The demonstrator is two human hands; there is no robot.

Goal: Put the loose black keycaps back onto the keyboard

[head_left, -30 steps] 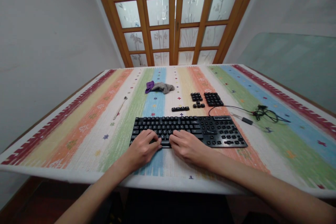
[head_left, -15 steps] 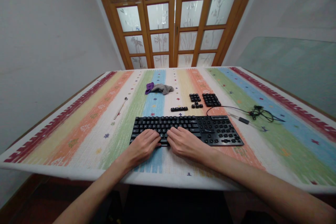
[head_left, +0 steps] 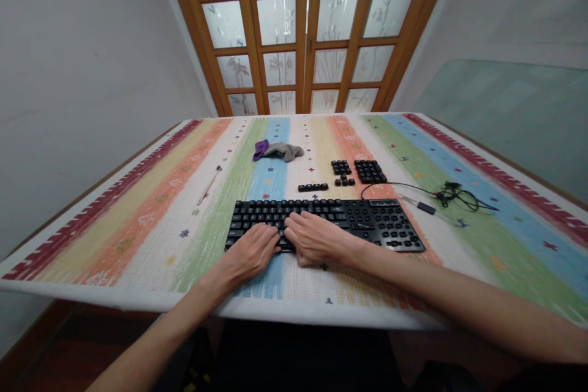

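Observation:
A black keyboard (head_left: 321,208) lies flat on the table. Keycaps cover its left and middle parts, while the right part shows bare key posts. My left hand (head_left: 255,249) is bent over the lower middle keys, fingers together and thumb by the front edge, closed on the keyboard. Beside it, almost touching, my right hand (head_left: 315,237) rests over the keys with curled fingers; its fingertips press at the key rows and what they hold, if anything, is hidden. Behind the keyboard sit loose black keycaps: a large block (head_left: 370,171), a smaller block (head_left: 340,167), an arrow cluster (head_left: 344,181) and a short row (head_left: 313,187).
A grey and purple cloth (head_left: 278,150) lies farther back. To the left is a thin stick with a dark tip (head_left: 210,185). On the right are a coiled black cable (head_left: 454,195) and a small tool with a black handle (head_left: 426,208). A striped cloth (head_left: 151,220) covers the table.
My right hand has shifted a little to the left and its fingers have curled more. The left hand stays in nearly the same place. The view has tilted slightly.

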